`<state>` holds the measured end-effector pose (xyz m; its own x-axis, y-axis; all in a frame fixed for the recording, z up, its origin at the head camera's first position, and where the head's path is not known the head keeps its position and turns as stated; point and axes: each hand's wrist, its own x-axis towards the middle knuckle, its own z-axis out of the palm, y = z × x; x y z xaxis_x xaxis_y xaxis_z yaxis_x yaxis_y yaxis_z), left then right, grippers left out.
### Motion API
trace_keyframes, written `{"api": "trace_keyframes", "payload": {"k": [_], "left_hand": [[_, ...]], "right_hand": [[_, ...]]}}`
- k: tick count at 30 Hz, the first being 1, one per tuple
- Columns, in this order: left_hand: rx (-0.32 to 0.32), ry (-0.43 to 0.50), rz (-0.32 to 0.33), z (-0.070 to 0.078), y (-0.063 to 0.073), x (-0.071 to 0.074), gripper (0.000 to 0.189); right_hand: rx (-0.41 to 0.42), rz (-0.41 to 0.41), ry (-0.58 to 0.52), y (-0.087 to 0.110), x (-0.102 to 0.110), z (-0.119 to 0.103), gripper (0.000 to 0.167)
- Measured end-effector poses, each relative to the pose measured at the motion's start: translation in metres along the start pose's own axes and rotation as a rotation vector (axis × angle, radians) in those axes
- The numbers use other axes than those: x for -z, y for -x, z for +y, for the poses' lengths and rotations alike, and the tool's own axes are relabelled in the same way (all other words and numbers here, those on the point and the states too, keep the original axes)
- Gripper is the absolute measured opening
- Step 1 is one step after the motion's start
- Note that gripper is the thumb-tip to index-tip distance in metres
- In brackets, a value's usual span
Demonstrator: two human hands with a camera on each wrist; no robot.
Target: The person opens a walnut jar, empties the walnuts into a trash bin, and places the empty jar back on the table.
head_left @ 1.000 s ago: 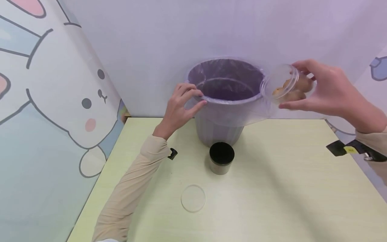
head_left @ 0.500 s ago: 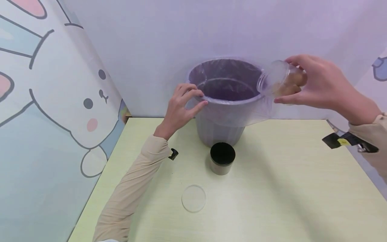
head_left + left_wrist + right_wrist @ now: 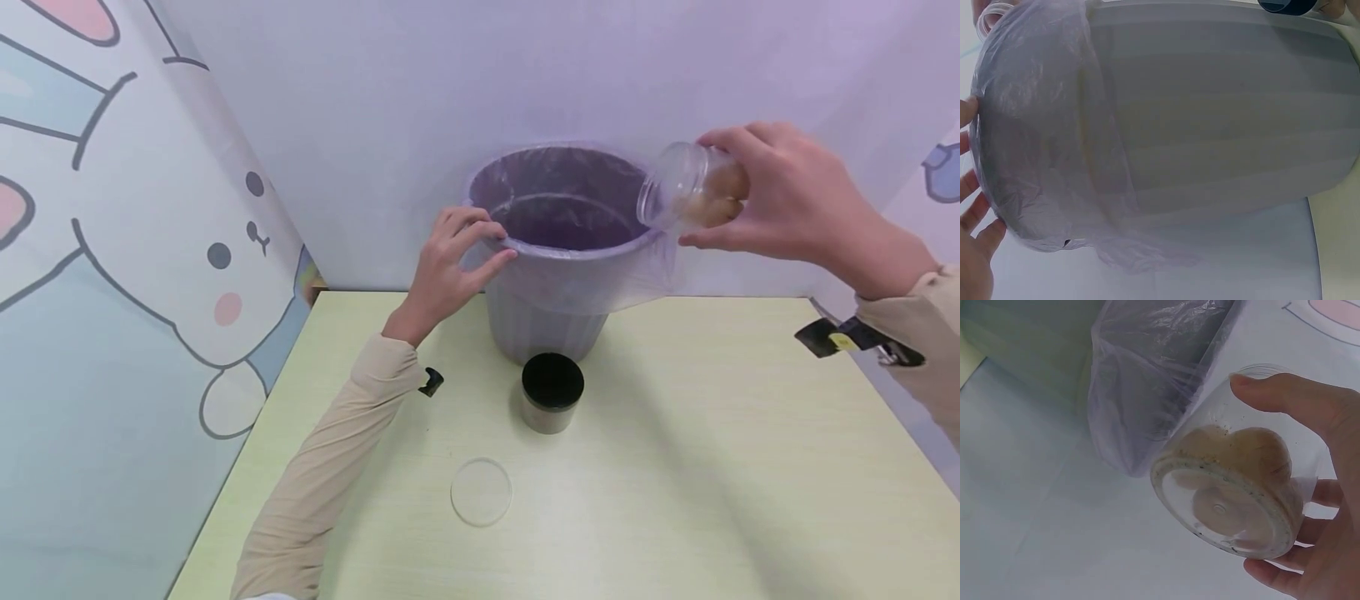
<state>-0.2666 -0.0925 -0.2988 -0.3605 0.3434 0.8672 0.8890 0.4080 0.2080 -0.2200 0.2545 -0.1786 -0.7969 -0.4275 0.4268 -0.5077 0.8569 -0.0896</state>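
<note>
Free passage above bin (image 3: 546, 332) mouth — dark-topped jar (image 3: 551, 393) blocks low front approach.

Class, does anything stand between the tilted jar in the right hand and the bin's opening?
Nothing visible does: in the head view, the jar overlaps the right rim of the bin mouth-first; the left hand touches it farther left.

No text, brand, number or sign is legible in any of the 3 views.
</note>
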Motion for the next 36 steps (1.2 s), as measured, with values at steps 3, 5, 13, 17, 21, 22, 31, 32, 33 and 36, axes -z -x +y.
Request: {"api": "trace_keyframes", "payload": {"k": [3,5,13,17,21,22,31,32,33,36], "left_hand": [[0.002,0.002,-0.003,0.000,0.000,0.000,0.017],[0.004,0.004,-0.004,0.000,0.000,-0.001,0.016],[0.008,0.007,-0.006,-0.001,0.001,-0.001,0.016],[0.010,0.007,-0.006,-0.001,0.001,0.000,0.017],[0.013,0.007,-0.002,0.000,0.001,0.000,0.017],[0.013,0.007,0.000,0.000,0.002,0.000,0.017],[0.013,0.010,-0.002,0.000,0.001,-0.001,0.017],[0.014,0.010,-0.003,0.000,0.001,-0.001,0.016],[0.014,0.009,-0.004,0.000,0.001,-0.001,0.016],[0.014,0.009,-0.004,0.000,0.002,-0.001,0.017]], "right_hand": [[0.009,-0.004,0.021,-0.002,-0.001,0.000,0.092],[0.011,-0.012,0.038,-0.003,-0.001,0.000,0.092],[0.064,0.020,0.085,-0.007,-0.004,-0.001,0.092],[0.090,0.040,0.111,-0.008,-0.006,-0.003,0.091],[0.102,0.044,0.121,-0.009,-0.007,-0.004,0.091],[0.104,0.046,0.125,-0.009,-0.008,-0.004,0.091],[0.169,0.105,0.141,-0.013,-0.008,-0.005,0.088],[0.168,0.104,0.146,-0.014,-0.008,-0.005,0.087],[0.170,0.105,0.152,-0.014,-0.009,-0.006,0.086],[0.187,0.114,0.177,-0.016,-0.010,-0.008,0.083]]}}
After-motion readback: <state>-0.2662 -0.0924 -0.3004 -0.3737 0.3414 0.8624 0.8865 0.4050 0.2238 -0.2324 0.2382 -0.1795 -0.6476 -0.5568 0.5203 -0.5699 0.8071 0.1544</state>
